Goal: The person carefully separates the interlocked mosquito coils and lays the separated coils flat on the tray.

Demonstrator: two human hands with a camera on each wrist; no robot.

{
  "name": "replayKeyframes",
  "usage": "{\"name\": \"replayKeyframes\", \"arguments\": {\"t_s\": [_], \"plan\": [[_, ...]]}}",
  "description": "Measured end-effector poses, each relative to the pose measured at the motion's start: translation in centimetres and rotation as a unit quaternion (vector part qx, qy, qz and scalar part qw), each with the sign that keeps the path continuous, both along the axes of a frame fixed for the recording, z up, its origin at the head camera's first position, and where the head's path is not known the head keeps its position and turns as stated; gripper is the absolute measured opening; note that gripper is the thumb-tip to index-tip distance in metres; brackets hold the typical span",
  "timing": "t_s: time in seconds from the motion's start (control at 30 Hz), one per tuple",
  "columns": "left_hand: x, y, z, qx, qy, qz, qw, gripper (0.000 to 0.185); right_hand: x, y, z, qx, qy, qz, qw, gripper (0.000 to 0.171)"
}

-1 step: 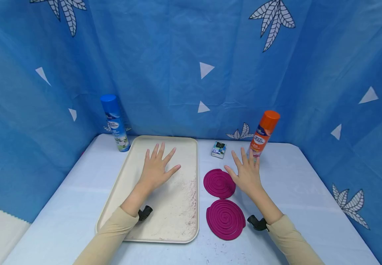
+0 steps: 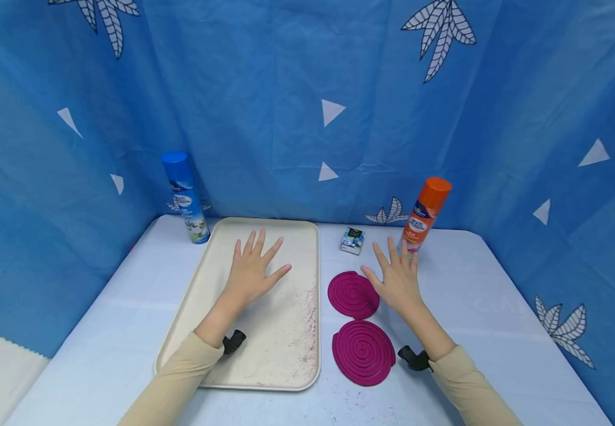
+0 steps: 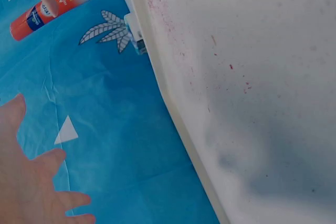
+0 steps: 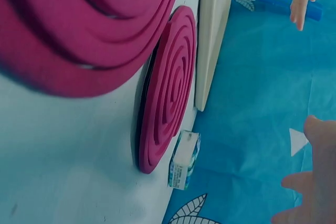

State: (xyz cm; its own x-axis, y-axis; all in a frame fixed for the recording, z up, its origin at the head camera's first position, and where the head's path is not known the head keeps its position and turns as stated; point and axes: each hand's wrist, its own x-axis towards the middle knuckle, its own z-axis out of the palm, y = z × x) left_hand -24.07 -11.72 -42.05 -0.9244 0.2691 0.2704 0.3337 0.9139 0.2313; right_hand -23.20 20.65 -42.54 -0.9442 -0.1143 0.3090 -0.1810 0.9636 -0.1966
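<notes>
My left hand [image 2: 250, 277] is held over the cream tray [image 2: 275, 367], fingers spread and holding nothing. Spread in the same way, my right hand [image 2: 400, 285] hovers just right of the upper magenta spiral coil [image 2: 353, 294]. A second magenta spiral coil [image 2: 363, 353] lies nearer the front, edge to edge with the first. Beyond the right fingertips stands an orange-capped spray can [image 2: 423, 213], its base partly hidden by them. A small patterned box [image 2: 352, 241] lies behind the coils; the right wrist view shows the box's white side [image 4: 184, 153].
A blue-capped spray can [image 2: 186, 198] stands at the tray's far left corner. Blue patterned cloth [image 2: 264, 118] hangs around the back and sides of the white table [image 2: 477, 296]. Reddish specks [image 3: 231, 67] mark the tray's right part.
</notes>
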Motion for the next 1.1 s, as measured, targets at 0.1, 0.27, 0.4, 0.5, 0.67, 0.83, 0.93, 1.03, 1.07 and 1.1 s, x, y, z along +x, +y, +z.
{"name": "replayKeyframes", "arguments": {"t_s": [0.1,0.27,0.4,0.5,0.67,0.83,0.93,1.03,1.07,1.1], "plan": [[-0.1,0.1,0.0,-0.004,-0.002,0.003,1.0000,0.070,0.1,0.0,-0.1,-0.002,-0.002,0.001,1.000,0.073],[-0.2,0.3,0.2,0.001,-0.001,0.006,1.0000,0.070,0.4,0.1,0.1,-0.016,-0.011,0.005,1.000,0.073],[0.5,1.1,0.1,0.046,-0.003,0.001,0.9989,0.067,1.2,0.4,0.2,-0.039,-0.026,0.005,0.999,0.071],[2.0,2.3,0.0,0.109,-0.022,-0.009,0.9937,0.065,2.3,0.7,-0.2,-0.069,-0.056,-0.001,0.996,0.070],[5.4,4.6,-0.2,0.263,-0.083,-0.046,0.9600,0.061,4.8,1.4,-1.5,-0.183,-0.097,0.001,0.978,0.065],[8.5,6.8,-0.3,0.362,-0.134,-0.065,0.9201,0.053,7.0,2.2,-2.9,-0.327,-0.078,0.037,0.941,0.048],[10.1,7.8,-0.8,0.379,-0.167,-0.081,0.9063,0.047,8.0,2.5,-3.4,-0.370,-0.083,0.033,0.925,0.042],[11.6,8.8,-1.6,0.387,-0.219,-0.107,0.8892,0.049,8.8,2.6,-3.6,-0.380,-0.093,0.018,0.920,0.040],[12.1,9.1,-1.8,0.389,-0.237,-0.115,0.8830,0.051,9.1,2.5,-3.6,-0.379,-0.096,0.014,0.921,0.040],[12.5,9.3,-2.0,0.392,-0.255,-0.122,0.8754,0.053,9.4,2.5,-3.7,-0.375,-0.097,0.011,0.922,0.040]]}}
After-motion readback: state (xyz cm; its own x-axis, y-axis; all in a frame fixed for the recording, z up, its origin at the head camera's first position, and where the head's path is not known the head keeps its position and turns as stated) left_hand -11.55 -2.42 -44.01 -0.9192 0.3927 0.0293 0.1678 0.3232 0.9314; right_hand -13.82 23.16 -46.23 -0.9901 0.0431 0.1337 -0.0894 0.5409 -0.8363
